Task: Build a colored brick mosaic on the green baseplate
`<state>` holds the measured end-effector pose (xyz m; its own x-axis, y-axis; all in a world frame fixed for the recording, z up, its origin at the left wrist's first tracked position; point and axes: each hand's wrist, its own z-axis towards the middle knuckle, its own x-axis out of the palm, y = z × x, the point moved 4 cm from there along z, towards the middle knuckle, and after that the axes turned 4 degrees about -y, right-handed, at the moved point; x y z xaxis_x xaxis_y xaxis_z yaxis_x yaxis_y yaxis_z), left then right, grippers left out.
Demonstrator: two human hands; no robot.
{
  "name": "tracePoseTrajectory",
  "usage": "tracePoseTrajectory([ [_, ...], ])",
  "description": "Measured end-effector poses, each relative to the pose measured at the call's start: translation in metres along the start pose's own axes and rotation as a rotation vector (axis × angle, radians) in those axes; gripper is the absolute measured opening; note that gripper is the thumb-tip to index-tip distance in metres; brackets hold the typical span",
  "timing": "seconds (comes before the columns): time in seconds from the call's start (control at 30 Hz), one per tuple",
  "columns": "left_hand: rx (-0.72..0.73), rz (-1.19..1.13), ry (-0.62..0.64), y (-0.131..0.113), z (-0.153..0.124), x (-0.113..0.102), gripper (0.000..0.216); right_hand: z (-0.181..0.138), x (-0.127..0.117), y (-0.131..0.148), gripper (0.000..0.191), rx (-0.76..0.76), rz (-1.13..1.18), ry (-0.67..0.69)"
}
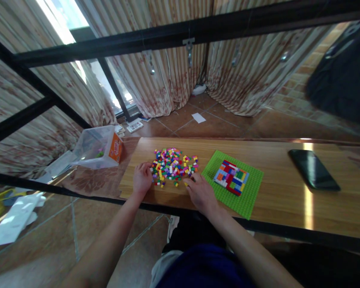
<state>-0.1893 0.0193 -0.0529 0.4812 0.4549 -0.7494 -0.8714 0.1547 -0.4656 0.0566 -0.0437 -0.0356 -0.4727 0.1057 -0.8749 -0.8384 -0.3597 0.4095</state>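
A pile of small coloured bricks [174,165] lies on the wooden table [276,200]. My left hand [142,179] rests at the pile's left edge with its fingers curled loosely; whether anything is in them is hidden. My right hand [200,193] reaches to the pile's lower right corner, fingertips pinched at a small yellow brick [186,184]. To the right lies a green baseplate [252,188] with a square patch of built coloured bricks [231,177] on it.
A black phone [313,169] lies on the table at the right. A clear plastic box [97,147] with an orange label stands past the table's left end. Black frame bars cross the view. Curtains and tiled floor lie behind.
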Motion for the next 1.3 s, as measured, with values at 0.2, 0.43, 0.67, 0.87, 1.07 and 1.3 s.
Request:
tracePoseTrajectory([
  [0.2,0.015,0.004,-0.005,0.0,0.001,0.0,0.025,0.009,0.002,0.004,0.019,-0.02,0.002,-0.003],
  [0.43,0.044,0.01,-0.011,0.002,0.002,-0.001,0.024,-0.009,-0.025,-0.001,0.021,0.156,0.412,-0.138],
  [0.67,0.038,-0.005,-0.01,0.003,0.004,0.0,0.024,-0.051,-0.055,-0.064,0.022,0.433,0.53,-0.326],
  [0.87,0.058,0.013,-0.011,0.001,0.004,-0.001,0.023,-0.067,-0.075,-0.114,0.028,0.539,0.411,-0.421],
  [1.07,0.06,0.026,-0.019,0.002,0.005,-0.001,0.022,-0.052,-0.086,-0.116,0.031,0.473,0.244,-0.392],
  [1.3,0.049,0.0,-0.002,0.003,0.005,0.0,0.022,-0.039,-0.079,-0.12,0.022,0.466,0.173,-0.363],
])
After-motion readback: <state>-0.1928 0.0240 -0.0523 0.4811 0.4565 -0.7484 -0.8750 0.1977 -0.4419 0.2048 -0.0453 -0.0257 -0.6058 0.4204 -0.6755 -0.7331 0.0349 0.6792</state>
